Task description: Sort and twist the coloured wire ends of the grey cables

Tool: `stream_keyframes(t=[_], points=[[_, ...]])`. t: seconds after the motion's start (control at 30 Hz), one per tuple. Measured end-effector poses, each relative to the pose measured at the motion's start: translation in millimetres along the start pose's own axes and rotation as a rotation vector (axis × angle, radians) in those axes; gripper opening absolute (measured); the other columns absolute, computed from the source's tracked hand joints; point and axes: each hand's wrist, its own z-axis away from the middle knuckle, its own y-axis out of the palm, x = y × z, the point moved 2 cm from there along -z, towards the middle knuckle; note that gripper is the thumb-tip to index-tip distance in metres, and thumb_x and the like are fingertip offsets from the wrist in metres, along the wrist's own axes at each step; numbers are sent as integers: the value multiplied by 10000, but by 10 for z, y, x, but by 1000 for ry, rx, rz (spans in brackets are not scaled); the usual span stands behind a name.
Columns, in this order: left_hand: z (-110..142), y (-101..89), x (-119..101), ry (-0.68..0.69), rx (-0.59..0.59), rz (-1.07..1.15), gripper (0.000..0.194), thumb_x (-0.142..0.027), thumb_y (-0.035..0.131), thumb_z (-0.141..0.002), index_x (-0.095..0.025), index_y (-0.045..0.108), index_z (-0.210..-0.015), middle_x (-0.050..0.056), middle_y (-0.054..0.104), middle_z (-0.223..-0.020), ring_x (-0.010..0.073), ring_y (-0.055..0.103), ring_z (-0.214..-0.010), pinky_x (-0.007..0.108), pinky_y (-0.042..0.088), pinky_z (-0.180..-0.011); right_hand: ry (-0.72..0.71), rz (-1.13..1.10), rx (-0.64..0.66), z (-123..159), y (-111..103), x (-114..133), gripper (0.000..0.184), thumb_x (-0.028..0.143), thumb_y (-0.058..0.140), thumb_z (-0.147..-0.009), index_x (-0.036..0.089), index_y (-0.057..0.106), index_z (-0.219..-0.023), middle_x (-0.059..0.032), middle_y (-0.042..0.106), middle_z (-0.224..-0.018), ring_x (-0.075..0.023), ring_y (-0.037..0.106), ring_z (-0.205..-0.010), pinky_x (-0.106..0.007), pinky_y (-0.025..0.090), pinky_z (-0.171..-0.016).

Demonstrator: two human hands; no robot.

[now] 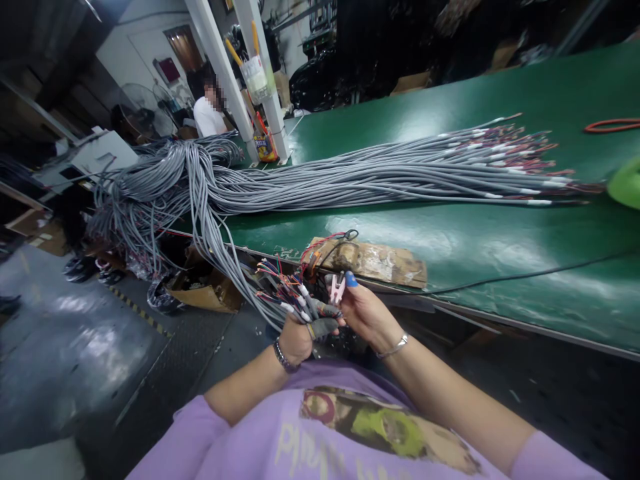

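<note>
My left hand (301, 333), with grey coverings on some fingers, is closed around a bunch of grey cables (237, 270). Their stripped ends fan out above the fist as thin coloured wires (281, 283), with white bands just below them. Close beside it, my right hand (367, 312) pinches a small pale pink clip (336, 289) near the wire ends. Something blue covers the tip of a finger on that hand. Whether the clip touches a wire cannot be made out.
A thick bundle of grey cables (350, 177) lies along the green table (500, 260). A worn cardboard-like block (385, 263) sits at the table edge, with red and black leads. White posts (273, 87) rise behind; a person (207, 115) is farther back. An open carton (210, 290) stands below.
</note>
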Motion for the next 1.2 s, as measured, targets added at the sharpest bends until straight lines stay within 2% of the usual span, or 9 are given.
stream_keyframes(t=[0.17, 0.4, 0.6, 0.7, 0.8, 0.9, 1.0, 1.2], points=[[6, -2, 15, -5, 0, 2, 373, -404, 895, -413, -155, 703, -615, 26, 673, -528, 119, 570, -434, 232, 433, -465, -27, -5, -31, -1, -38, -29, 395, 566, 680, -757, 189, 651, -875, -16, 623, -639, -146, 521, -515, -277, 422, -433], [56, 1, -14, -10, 18, -15, 375, -432, 877, -446, -151, 684, -601, 31, 664, -522, 135, 582, -444, 258, 468, -482, 35, -24, -23, 19, -120, -69, 429, 645, 604, -772, 224, 631, -852, -20, 644, -715, -169, 575, -615, -297, 452, -536], [169, -86, -20, -9, 28, -7, 385, -431, 888, -434, -154, 701, -625, 41, 672, -540, 142, 596, -457, 248, 466, -472, 92, -108, -118, 63, -275, -119, 350, 576, 692, -735, 234, 633, -780, -11, 667, -768, -143, 584, -658, -264, 459, -590], [210, -133, -12, -2, 14, -7, 389, -434, 886, -444, -156, 711, -651, 52, 684, -568, 169, 628, -508, 267, 491, -498, 122, -125, -104, 109, -240, -117, 336, 547, 739, -703, 229, 632, -729, -8, 664, -738, -132, 571, -638, -249, 458, -578], [213, -143, -15, 17, 16, 7, 363, -413, 885, -454, -159, 716, -651, 44, 678, -555, 144, 600, -464, 252, 474, -478, 135, -107, -53, 134, -121, -59, 364, 564, 753, -677, 218, 646, -709, -8, 661, -728, -113, 546, -607, -226, 447, -547], [180, -121, -38, 33, 14, 25, 326, -388, 882, -452, -167, 715, -623, 36, 675, -542, 122, 569, -430, 238, 451, -462, 80, -23, -26, 113, -14, 30, 330, 524, 761, -691, 208, 669, -723, -4, 650, -712, -101, 524, -590, -214, 438, -527], [130, -94, -63, 45, 16, 43, 332, -391, 879, -446, -168, 715, -629, 38, 683, -556, 125, 574, -438, 240, 453, -468, 4, 80, -56, 76, 10, 67, 298, 478, 768, -702, 201, 695, -781, 3, 633, -685, -98, 510, -576, -222, 430, -518], [37, -70, -41, 40, 17, 87, 318, -341, 886, -449, -162, 706, -639, 22, 690, -575, 103, 579, -442, 200, 430, -450, -225, 259, -188, 99, -11, 5, 451, 639, 660, -723, 196, 648, -637, -2, 570, -576, -118, 475, -520, -262, 424, -482]])
